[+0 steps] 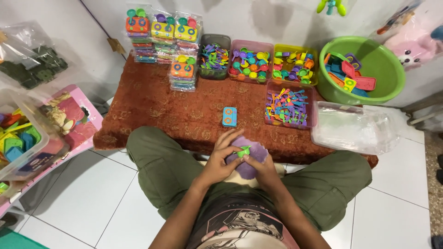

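Person sits on the floor, knees spread, a low cloth-covered table (152,103) in front. Both hands meet over the lap at the table's near edge: left hand (220,159) and right hand (262,167) together hold a toy plate (247,159), a small utensil (243,150) on top of it. Just beyond on the cloth lies a toy stove piece (229,116). Right of that sits a bin of utensils (290,105); behind, three bins (258,60) in a row. Packed sets (162,39) stacked at far left. Basin (361,69) far right, bag pile (353,127) before it. Storage box (23,136) off left.

Both hands, left hand (220,162) and right hand (261,167), hold a purple toy piece (249,157) and small green piece (242,150).
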